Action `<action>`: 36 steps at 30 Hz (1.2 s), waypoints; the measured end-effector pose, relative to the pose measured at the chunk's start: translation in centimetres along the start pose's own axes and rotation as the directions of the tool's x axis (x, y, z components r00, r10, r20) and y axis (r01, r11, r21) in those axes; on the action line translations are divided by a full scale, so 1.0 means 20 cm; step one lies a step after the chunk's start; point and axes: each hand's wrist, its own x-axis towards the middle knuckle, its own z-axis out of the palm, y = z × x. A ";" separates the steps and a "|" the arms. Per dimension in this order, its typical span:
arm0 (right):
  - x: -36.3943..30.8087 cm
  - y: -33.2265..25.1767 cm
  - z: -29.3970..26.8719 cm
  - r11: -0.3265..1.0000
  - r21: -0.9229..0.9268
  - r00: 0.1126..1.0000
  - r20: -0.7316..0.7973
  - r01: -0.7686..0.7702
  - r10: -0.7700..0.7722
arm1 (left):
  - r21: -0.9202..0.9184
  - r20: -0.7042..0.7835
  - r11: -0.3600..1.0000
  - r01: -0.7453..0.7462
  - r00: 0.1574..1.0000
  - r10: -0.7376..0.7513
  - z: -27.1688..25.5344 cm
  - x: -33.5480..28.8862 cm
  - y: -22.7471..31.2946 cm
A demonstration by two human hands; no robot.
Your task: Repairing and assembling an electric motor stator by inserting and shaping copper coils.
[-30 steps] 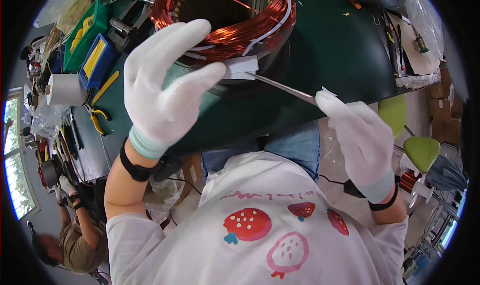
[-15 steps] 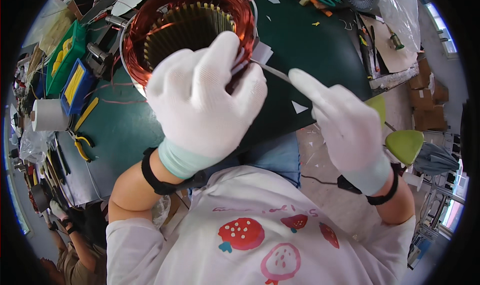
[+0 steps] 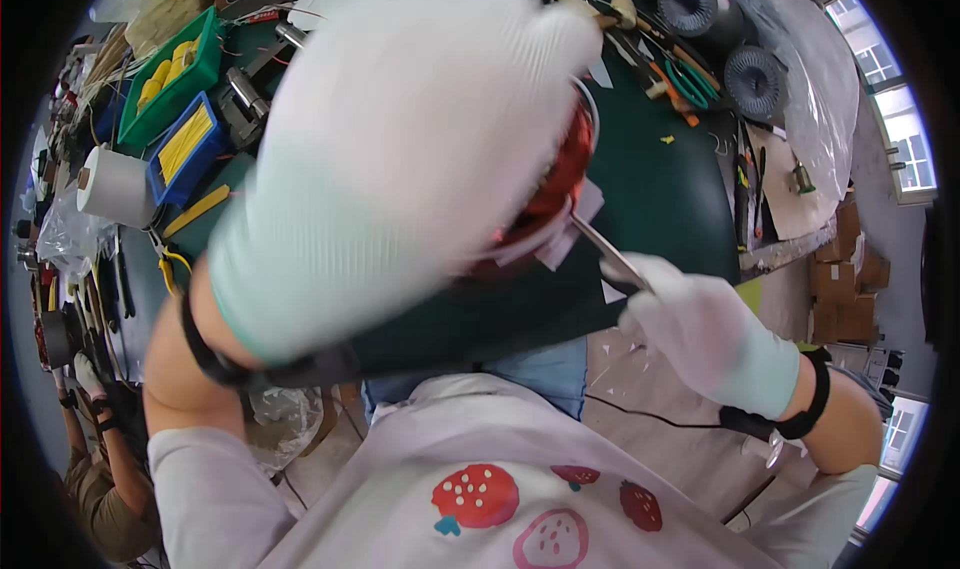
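A motor stator with copper windings (image 3: pixel 562 189) rests on the dark green tabletop (image 3: pixel 665 209), mostly hidden behind my left hand. My gloved left hand (image 3: pixel 400 139) is raised over it, large in view and smeared by motion, so its fingers and any hold cannot be made out. In my gloved right hand (image 3: pixel 700 329) is a thin metal tool (image 3: pixel 605 244), pinched near its lower end. Its tip touches, or lies very close to, the winding's right rim, beside white paper pieces (image 3: pixel 590 201).
To the left are a green bin (image 3: pixel 209 61), a blue tray of yellow strips (image 3: pixel 160 189), a white roll (image 3: pixel 118 187) and yellow-handled pliers (image 3: pixel 170 264). Green-handled scissors (image 3: pixel 693 84) and grey ribbed cores (image 3: pixel 755 84) lie far right. Another person (image 3: pixel 110 489) works at lower left.
My left hand has lifted toward the camera and now covers most of the stator. My right hand sits lower, its tool still at the winding's edge. The whole view has shifted.
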 end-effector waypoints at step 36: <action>-0.51 0.15 0.40 0.982 0.127 0.944 -0.316 0.141 -0.094 | 0.110 -0.156 0.988 -0.107 0.980 0.123 0.02 -0.55 0.10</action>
